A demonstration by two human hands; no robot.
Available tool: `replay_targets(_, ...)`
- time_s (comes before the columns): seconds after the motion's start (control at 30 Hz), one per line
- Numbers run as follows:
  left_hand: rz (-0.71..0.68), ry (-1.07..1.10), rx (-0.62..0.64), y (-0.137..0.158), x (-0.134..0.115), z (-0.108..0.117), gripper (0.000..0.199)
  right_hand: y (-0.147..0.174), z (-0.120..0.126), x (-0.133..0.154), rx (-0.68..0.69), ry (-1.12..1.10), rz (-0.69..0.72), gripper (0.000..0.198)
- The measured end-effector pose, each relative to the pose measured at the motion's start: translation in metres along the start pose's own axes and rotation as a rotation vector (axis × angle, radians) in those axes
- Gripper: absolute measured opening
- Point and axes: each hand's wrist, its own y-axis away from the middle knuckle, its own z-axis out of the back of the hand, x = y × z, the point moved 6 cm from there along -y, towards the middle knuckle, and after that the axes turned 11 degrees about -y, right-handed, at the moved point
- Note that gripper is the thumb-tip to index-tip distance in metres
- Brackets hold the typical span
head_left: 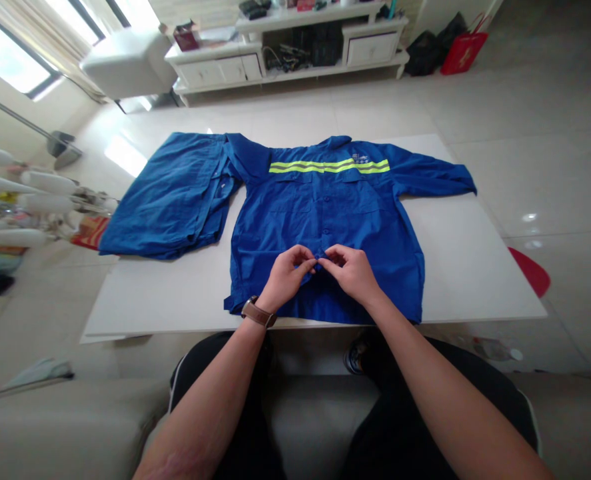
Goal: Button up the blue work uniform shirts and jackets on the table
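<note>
A blue work jacket [285, 227] with a yellow and grey reflective stripe across the chest lies front up on the white table [475, 267]. Its collar points away from me, and one sleeve stretches out to the right. My left hand [291, 272], with a brown watch [258, 312] on the wrist, pinches the jacket's front placket. Close against it, my right hand [350, 270] pinches the same placket from the other side. The fingertips of both nearly meet below the visible buttons [326, 231]. Whatever small part lies between them is hidden.
Folded blue garments [160, 193] lie on the table's left, beside the jacket's other sleeve. Beyond stands a white TV cabinet [215, 70], with a red bag [464, 52] to its right. White thread cones [45, 203] are at the left. A red round object [530, 272] shows past the right edge.
</note>
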Motion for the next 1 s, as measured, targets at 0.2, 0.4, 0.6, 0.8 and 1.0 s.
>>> replay_targets(0.2, 0.029, 0.141, -0.048, -0.0021, 0.0009, -0.0013, 0.027, -0.0016, -0.0002, -0.0014, -0.034, -0.01, -0.022, 0.021)
replay_targets(0.4, 0.121, 0.217, 0.002, -0.0005, 0.0013, -0.0003, 0.032, -0.0015, -0.0011, -0.005, -0.021, -0.092, -0.045, 0.021)
replay_targets(0.6, 0.163, 0.279, -0.006, -0.0004, 0.0054, 0.0004, 0.03, -0.0025, -0.0014, -0.0046, -0.007, -0.119, -0.044, 0.017)
replay_targets(0.8, 0.173, 0.256, 0.043, -0.0001, 0.0057, -0.003, 0.024, -0.0019, -0.001, -0.0029, -0.034, -0.081, -0.052, 0.015)
replay_targets(1.0, 0.136, 0.219, 0.1, -0.0003, 0.0016, -0.0048, 0.023, -0.0006, -0.0006, -0.0015, -0.067, -0.06, -0.045, 0.016)
